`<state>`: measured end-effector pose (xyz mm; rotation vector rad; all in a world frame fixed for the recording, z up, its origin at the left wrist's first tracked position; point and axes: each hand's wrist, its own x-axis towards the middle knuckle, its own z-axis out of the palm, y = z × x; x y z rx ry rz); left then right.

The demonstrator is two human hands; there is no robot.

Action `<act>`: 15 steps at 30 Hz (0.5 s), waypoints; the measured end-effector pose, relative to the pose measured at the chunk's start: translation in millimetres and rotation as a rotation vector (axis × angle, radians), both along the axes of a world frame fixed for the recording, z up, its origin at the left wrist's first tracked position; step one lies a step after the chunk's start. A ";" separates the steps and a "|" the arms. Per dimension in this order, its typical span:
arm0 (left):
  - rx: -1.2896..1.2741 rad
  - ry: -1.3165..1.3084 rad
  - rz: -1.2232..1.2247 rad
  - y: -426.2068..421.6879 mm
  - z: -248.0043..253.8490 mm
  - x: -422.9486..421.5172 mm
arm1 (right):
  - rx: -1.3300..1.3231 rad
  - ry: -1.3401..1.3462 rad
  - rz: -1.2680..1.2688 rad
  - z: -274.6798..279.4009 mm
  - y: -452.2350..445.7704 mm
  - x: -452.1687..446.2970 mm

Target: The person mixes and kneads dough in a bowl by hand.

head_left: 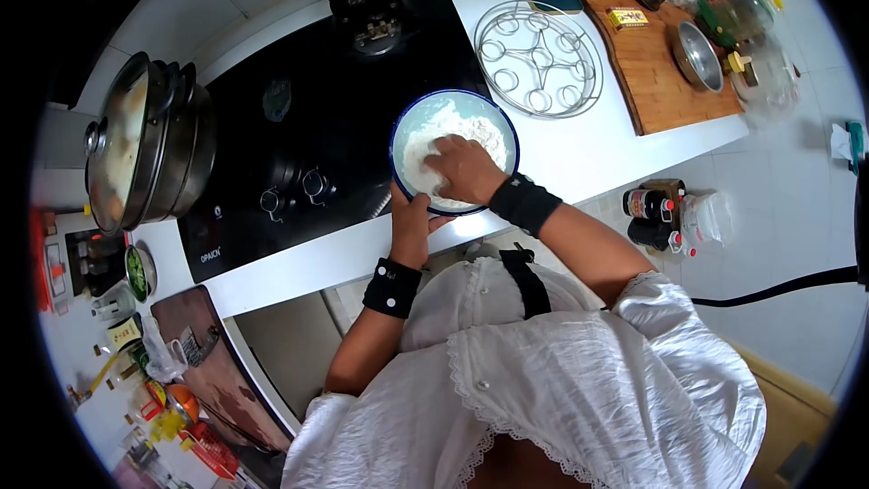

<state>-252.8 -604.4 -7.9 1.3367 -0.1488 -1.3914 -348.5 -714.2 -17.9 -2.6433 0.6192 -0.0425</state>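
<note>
A blue-rimmed bowl [510,127] stands at the right edge of the black stove top, with white flour [480,129] inside. My left hand [413,225] grips the bowl's near-left rim, thumb up against the side and fingers partly hidden below. Inside the bowl, my right hand [460,167] has its fingers spread in the flour; the fingertips are partly blurred. Black bands are on both wrists.
The glass stove [244,163] bears a burner stand [364,0] and a stacked steamer [163,145]. A round wire rack [539,59] lies right of the bowl. Beyond it, a wooden board [643,63] holds a metal bowl [697,56]. Bottles [647,205] stand below the counter.
</note>
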 end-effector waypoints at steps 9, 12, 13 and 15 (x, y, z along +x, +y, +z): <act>0.013 0.002 0.010 -0.5 3.7 -3.8 | 0.066 -0.086 -0.276 -5.7 -14.9 6.3; 0.012 -0.001 0.017 0.7 0.3 -6.1 | 0.158 -0.013 -0.012 -6.8 -6.2 0.3; 0.001 0.002 0.010 1.9 -0.7 -5.2 | 0.112 0.094 0.017 8.1 -5.2 -6.5; -0.024 0.017 -0.001 1.8 -1.7 -2.0 | 0.030 0.291 -0.012 38.6 -7.2 -18.6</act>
